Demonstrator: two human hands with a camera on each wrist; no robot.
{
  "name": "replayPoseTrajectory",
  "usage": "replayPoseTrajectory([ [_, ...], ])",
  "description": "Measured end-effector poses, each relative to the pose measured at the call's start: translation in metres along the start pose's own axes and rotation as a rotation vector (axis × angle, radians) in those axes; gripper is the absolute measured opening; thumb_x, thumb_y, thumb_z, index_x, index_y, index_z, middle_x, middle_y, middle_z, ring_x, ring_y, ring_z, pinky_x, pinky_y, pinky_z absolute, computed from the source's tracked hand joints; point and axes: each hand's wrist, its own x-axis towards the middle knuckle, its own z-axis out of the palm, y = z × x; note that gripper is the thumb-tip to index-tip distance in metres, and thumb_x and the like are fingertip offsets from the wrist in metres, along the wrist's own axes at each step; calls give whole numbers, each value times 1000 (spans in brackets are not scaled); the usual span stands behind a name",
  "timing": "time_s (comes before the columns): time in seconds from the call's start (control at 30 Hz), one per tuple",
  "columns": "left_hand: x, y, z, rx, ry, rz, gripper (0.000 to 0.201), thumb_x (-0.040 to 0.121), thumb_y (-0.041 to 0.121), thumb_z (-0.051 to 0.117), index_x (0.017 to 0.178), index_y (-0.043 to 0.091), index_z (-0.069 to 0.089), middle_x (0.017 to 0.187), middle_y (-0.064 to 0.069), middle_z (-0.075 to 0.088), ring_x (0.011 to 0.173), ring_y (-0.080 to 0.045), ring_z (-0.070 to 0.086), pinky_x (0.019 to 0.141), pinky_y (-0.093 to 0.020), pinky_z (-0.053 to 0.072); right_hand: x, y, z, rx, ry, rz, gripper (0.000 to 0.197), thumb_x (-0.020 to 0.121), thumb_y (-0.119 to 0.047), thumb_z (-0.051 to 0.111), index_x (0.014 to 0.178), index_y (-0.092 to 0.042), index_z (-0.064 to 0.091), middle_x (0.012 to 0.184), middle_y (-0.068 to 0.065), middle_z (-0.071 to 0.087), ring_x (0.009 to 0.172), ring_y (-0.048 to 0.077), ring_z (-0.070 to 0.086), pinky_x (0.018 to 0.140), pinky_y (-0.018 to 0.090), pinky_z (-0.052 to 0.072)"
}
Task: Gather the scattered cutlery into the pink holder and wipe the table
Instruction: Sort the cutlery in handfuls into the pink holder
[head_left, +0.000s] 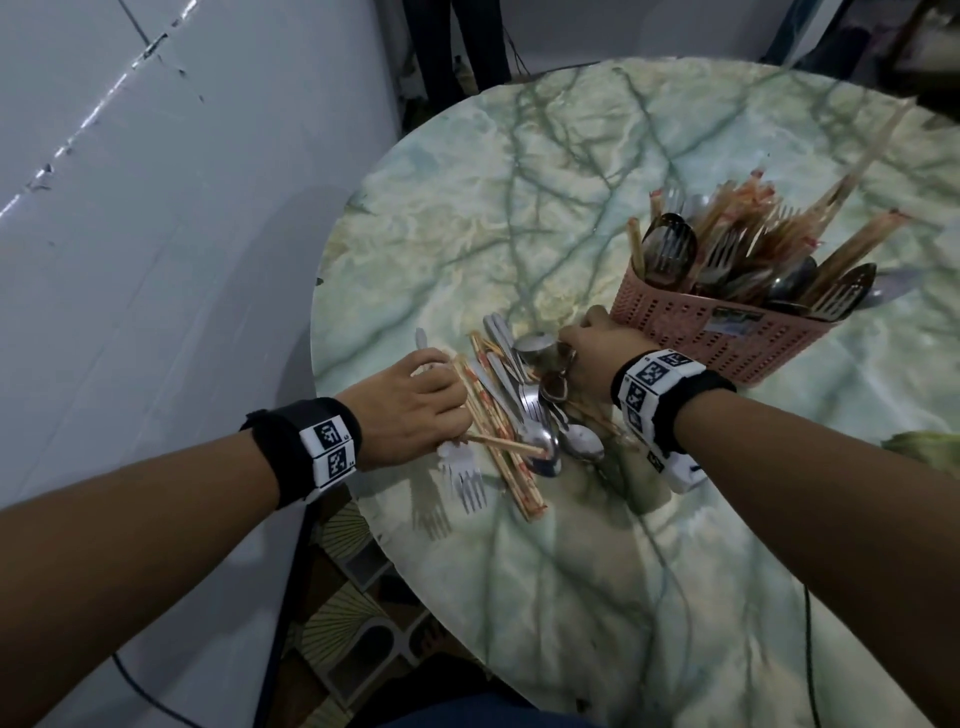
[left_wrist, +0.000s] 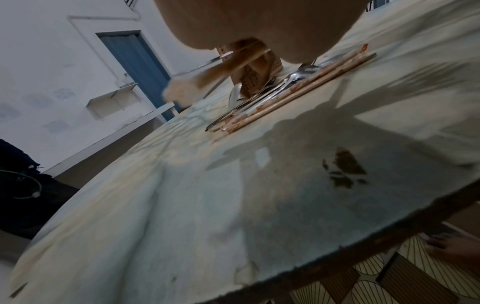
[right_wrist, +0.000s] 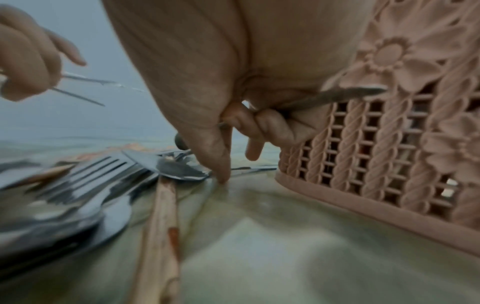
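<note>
The pink perforated plastic holder (head_left: 727, 332), already bristling with forks, spoons and wrapped chopsticks, stands on the round green-veined marble table (head_left: 519, 208), and everything else is best placed against it. Just beside its near-left corner lies the loose heap of steel spoons and forks (head_left: 524, 410) with paper-wrapped wooden chopsticks (head_left: 498, 441), raked together, I judge, so that each hand can lift a bundle rather than single pieces. The right hand (head_left: 597, 353), touching the holder's near-left wall, is clenched on a thin steel utensil handle (right_wrist: 332, 95) while its thumb tip presses the tabletop, probably to steady the grab. The left hand (head_left: 410, 405), on the far side of the heap from the holder, has fingers curled round slim metal handles (right_wrist: 83, 88) and seemingly a chopstick; a steel fork (head_left: 465, 480) juts out below it. Which pieces each hand truly holds is hard to tell: both wrist views are blurred and palms cover the grips. No wiping cloth is clearly identifiable; a greenish thing (head_left: 919, 447) sits cut off, right of the holder.
</note>
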Motion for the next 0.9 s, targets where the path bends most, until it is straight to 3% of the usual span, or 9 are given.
replayPoseTrajectory([
  [0.1,5,-8,6,-47,-28,47,11,102,12,51,93,18,55,95,-7,60,109,-31,61,109,-51,41,-2,1,-3,0,-17,-16,23,93,-24,59,116,-24,61,123,7,41,97,37,62,85,42,55],
  [0.13,7,-11,9,-70,-54,66,6,100,11,55,99,17,56,97,-8,60,107,-32,61,107,-51,43,-2,2,-3,-4,-21,-27,22,93,-23,59,115,-25,62,121,6,41,97,36,62,84,40,55],
  [0.27,13,-20,13,-119,-101,113,29,90,-1,63,115,14,59,91,-6,56,80,-26,51,82,-40,49,-2,6,-5,12,13,-119,23,97,-25,57,119,-29,60,119,5,45,92,32,60,71,34,48],
  [0.37,18,-17,13,-123,-93,87,26,85,0,58,106,14,64,85,-4,58,74,-25,50,72,-36,43,-1,-1,-11,70,98,-167,13,103,-25,47,115,-23,51,107,4,56,83,28,57,59,28,35],
  [0.43,22,-15,13,-147,-114,51,24,80,7,54,98,13,67,79,-2,62,72,-25,55,70,-34,43,-1,-8,-19,118,170,-181,5,106,-24,42,109,-21,43,94,3,58,78,29,58,54,29,35],
  [0.53,33,-17,16,-197,-160,-10,31,78,10,48,102,10,68,77,-3,68,71,-28,61,71,-35,47,-2,-16,-26,197,268,-223,8,105,-25,42,109,-17,40,88,4,60,72,32,58,58,37,42],
  [0.63,48,-20,18,-169,-160,-53,39,74,1,63,112,7,69,75,-5,70,67,-29,63,68,-35,49,-3,-19,-28,317,277,-213,24,101,-20,48,124,-12,49,95,6,64,82,31,61,68,40,49],
  [0.77,67,-29,23,-120,-252,-83,57,77,1,72,132,6,60,83,-6,71,76,-30,66,69,-39,51,-6,-19,-29,377,302,-198,19,104,-23,50,109,-11,65,98,6,69,91,28,64,75,34,47],
  [0.9,89,-26,22,-95,-381,-99,43,94,12,59,136,19,54,98,-3,71,92,-30,65,83,-40,48,-15,-15,-33,468,400,-178,19,107,-32,41,103,-19,55,94,-9,74,86,21,69,75,39,55],
])
